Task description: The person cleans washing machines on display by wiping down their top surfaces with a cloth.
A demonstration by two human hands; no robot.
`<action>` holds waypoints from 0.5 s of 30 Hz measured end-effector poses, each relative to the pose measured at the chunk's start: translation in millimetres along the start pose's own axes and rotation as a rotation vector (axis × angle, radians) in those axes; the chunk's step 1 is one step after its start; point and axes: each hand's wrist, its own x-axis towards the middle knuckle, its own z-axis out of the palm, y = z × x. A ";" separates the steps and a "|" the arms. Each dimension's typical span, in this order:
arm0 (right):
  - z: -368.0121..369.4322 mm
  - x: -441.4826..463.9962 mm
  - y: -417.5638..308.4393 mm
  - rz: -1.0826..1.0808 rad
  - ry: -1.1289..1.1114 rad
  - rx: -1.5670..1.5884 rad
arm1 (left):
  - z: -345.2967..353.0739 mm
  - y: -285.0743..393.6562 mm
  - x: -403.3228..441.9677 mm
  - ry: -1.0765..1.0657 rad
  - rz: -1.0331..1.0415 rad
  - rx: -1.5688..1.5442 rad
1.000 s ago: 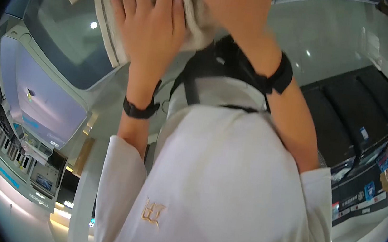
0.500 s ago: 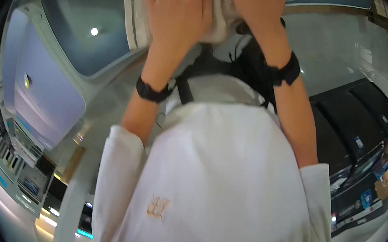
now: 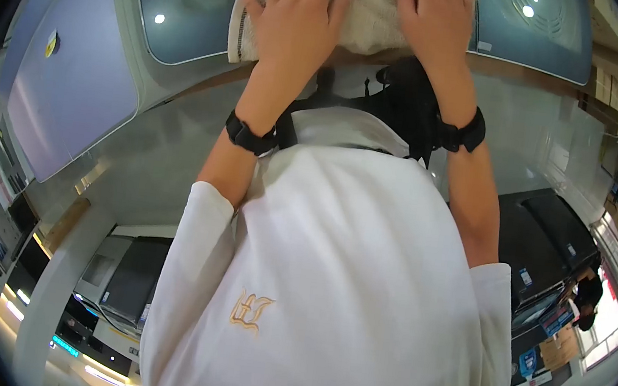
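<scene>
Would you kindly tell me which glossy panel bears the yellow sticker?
The pale lilac panel at far left bears the yellow sticker; the dark panel just left of the towel shows none.

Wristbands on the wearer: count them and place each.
2: left band, at the wrist of the left hand; right band, at the wrist of the right hand.

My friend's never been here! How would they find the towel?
Start at the white shirt and follow the bare arms to the left hand and right hand. Under them lies the beige towel: fuzzy cloth with a dark stripe near its left edge, unlike the shiny dark panels beside it.
</scene>
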 end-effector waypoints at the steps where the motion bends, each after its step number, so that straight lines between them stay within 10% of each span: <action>1: 8.6 8.1 -4.9 -0.008 0.001 0.010 | 3.5 -5.6 4.2 0.011 -0.005 -0.027; 15: 18.2 0.3 -79.4 -0.390 -0.210 0.150 | -21.3 -94.8 -39.5 0.073 -0.011 -0.128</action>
